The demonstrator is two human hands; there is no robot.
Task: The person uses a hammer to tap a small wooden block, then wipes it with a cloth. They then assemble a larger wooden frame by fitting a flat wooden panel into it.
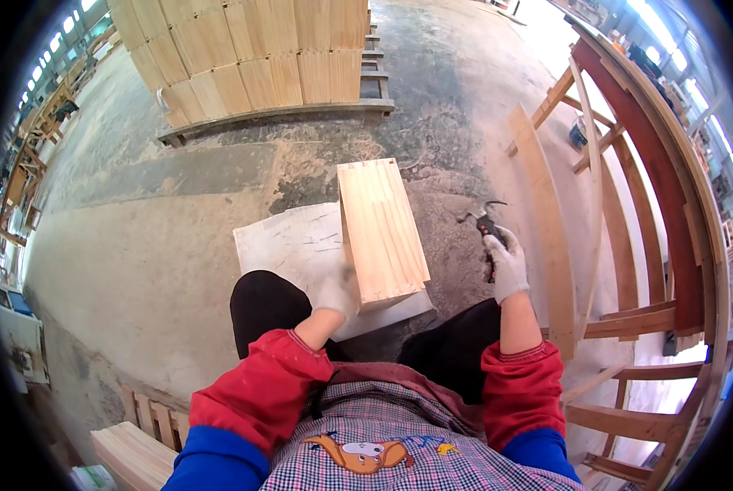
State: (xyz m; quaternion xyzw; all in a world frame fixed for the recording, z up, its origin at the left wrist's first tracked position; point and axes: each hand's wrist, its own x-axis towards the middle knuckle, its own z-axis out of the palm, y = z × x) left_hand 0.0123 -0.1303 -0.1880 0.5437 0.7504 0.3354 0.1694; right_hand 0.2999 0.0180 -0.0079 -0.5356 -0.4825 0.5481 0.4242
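Several stacked boards (252, 57) beyond wooden box (381, 229)

I am counting two gloved hands in the head view: my left hand (336, 293) and my right hand (507, 263). I am seeing one black-handled tool (486, 229) and one pale wooden box (382, 231). One white board (301, 245) is lying under the box. I am finding one big stack of pale timber blocks (252, 53), sitting on one low pallet (276, 119). One long plank (546, 221) is leaning at the right, beside one red-brown curved frame (669, 204). One slatted wooden piece (133, 450) is showing at the lower left.
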